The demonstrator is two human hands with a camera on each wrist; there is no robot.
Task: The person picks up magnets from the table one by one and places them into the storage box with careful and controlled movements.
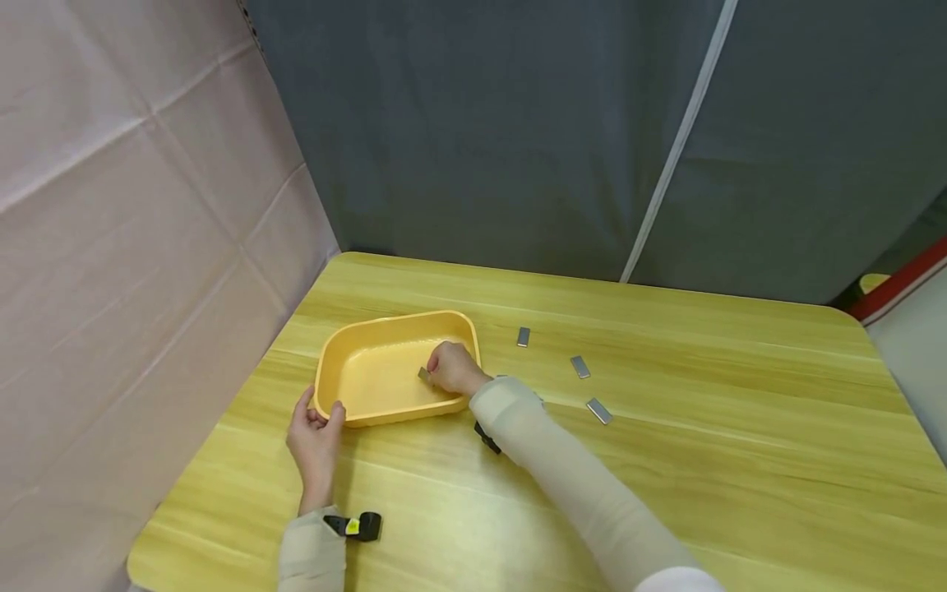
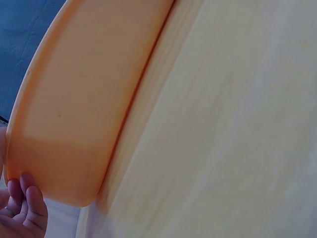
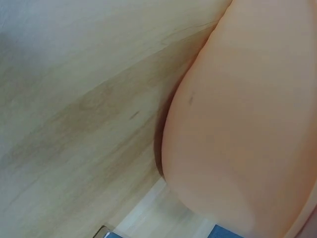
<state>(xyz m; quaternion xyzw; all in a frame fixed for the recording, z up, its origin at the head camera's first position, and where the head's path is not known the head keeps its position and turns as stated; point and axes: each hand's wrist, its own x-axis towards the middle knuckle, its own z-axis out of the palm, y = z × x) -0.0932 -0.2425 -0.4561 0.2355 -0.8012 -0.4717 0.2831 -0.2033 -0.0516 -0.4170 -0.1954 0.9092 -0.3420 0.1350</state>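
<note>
A shallow yellow plastic basin point(image 1: 392, 417) stands at the left part of the table. My left hand point(image 1: 314, 440) grips its near left corner; in the left wrist view the fingers point(image 2: 33, 203) curl against the basin's outer wall point(image 2: 74, 124). Over the inside of the basin, my right hand point(image 1: 455, 368) pinches a small grey metal rectangle point(image 1: 425, 376) near the floor of the basin. Whether that piece touches the floor, I cannot tell. Only the basin's outer side point(image 3: 237, 124) and the table show in the right wrist view, with the right hand out of sight.
Three similar grey rectangles point(image 1: 523, 337), point(image 1: 580, 367), point(image 1: 599, 411) lie apart on the wood-grain table point(image 1: 740, 427), right of the basin. A dark curtain point(image 1: 481, 140) hangs behind the table, and a pale cloth wall point(image 1: 148, 271) runs along the left.
</note>
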